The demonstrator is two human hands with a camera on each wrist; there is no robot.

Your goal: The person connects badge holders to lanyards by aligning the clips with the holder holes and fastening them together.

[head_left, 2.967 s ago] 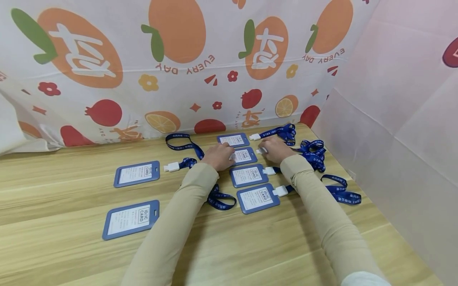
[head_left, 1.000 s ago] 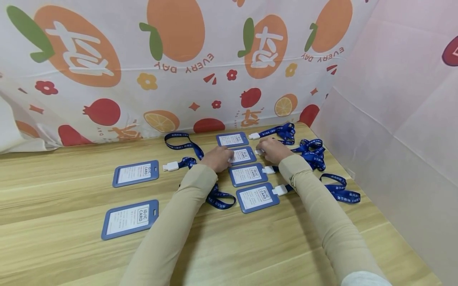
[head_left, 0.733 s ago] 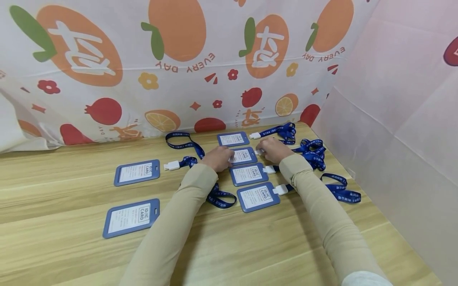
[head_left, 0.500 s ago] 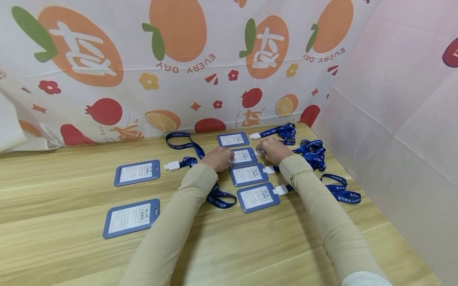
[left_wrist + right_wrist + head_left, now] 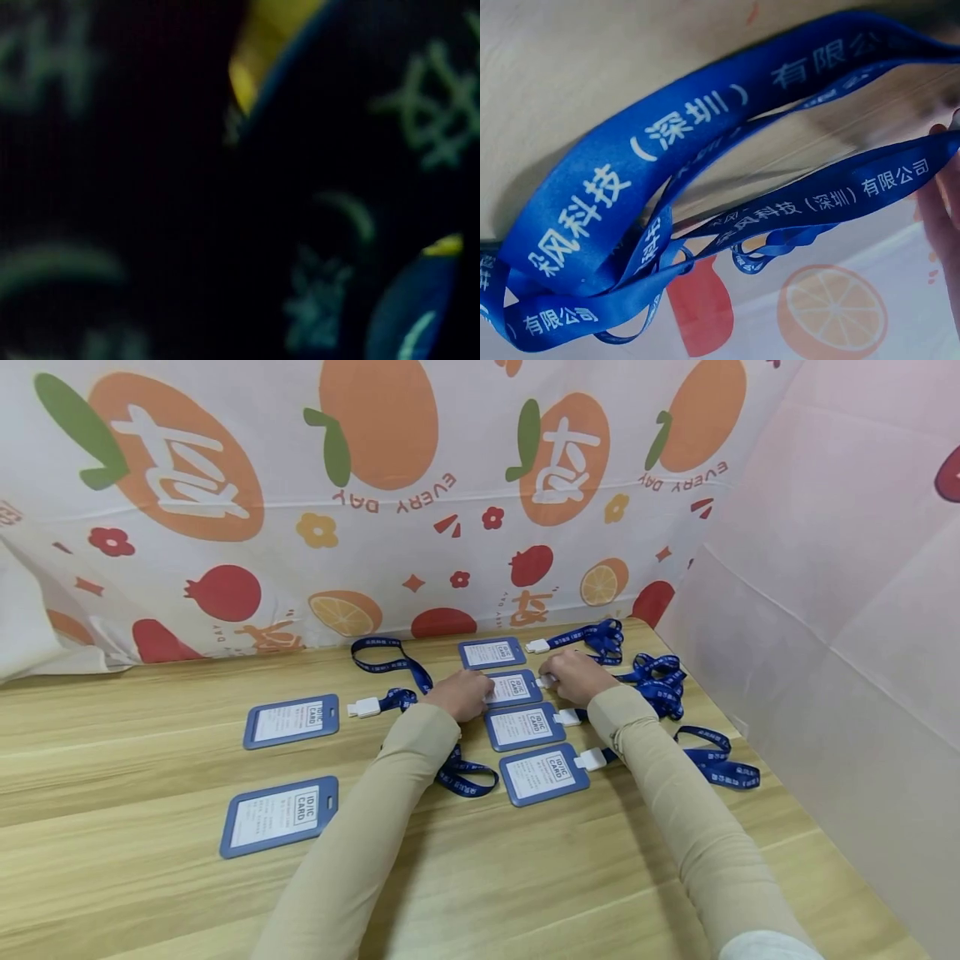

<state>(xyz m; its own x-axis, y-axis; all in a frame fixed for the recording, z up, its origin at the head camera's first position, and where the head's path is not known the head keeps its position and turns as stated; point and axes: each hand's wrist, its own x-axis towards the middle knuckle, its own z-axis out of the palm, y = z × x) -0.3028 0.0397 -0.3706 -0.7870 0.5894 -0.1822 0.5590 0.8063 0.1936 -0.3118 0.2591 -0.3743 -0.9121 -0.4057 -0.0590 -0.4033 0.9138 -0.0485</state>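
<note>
In the head view my left hand (image 5: 461, 695) grips the left end of a blue ID card holder (image 5: 517, 687), second from the back in the right-hand column. My right hand (image 5: 577, 678) pinches the white clip (image 5: 544, 681) of a blue lanyard at that holder's slotted end; whether the clip passes through the slot is too small to tell. From this clip the lanyard (image 5: 660, 689) trails off in loops to the right. In the right wrist view the blue lanyard (image 5: 780, 202) with white lettering runs to my fingers (image 5: 941, 202). Dark, blurred ribbon (image 5: 322, 225) fills the left wrist view.
Two more holders with clips at their slots, one holder (image 5: 525, 727) and another (image 5: 543, 774), lie nearer. At the back are a holder (image 5: 491, 652) and a separate lanyard (image 5: 592, 637). Leftward lie two bare holders, one (image 5: 291, 722) behind another (image 5: 279, 817), and a lanyard clip (image 5: 365, 707).
My left hand's fingers have come down lower against the holder's left end since the oldest frame. The right hand's fingers have shifted slightly on the clip. Since then both hands stay nearly still.
</note>
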